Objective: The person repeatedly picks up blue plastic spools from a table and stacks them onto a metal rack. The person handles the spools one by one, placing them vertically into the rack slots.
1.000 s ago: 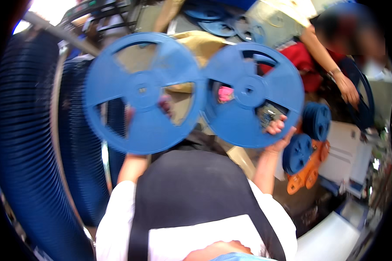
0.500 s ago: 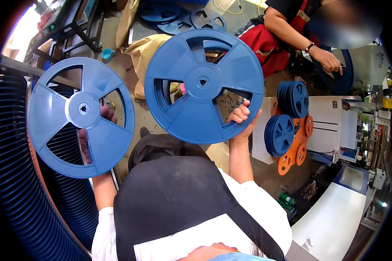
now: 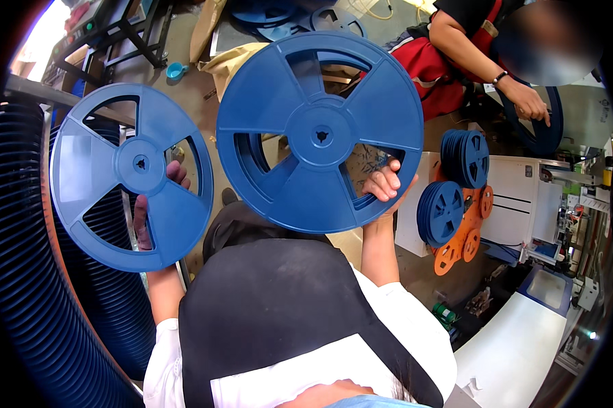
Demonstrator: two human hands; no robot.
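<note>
My left hand (image 3: 142,223) is behind a blue plastic reel (image 3: 182,216) at left, supporting it; parts of its fingers show through the reel's cut-outs. My right hand (image 3: 384,183) grips a second, larger-looking blue reel (image 3: 260,88) by its lower right rim, with fingers curled through a window onto the front. Another flange shows through this reel's openings, behind the front face. Both reels face me, raised in front of my body and apart from each other. Each has a round hub with a small keyed centre hole.
Long rows of stacked dark blue reels (image 3: 21,251) line the left side. At right, blue reels (image 3: 444,214) sit on an orange holder (image 3: 464,234) near a white cabinet (image 3: 507,180). A co-worker's hand (image 3: 528,102) touches another reel (image 3: 552,129). A turquoise cup (image 3: 176,71) lies farther off.
The right-hand reel has come closer and looks larger. The left-hand reel has shifted slightly right and up. Both hands keep hold. The co-worker's hand has moved a little.
</note>
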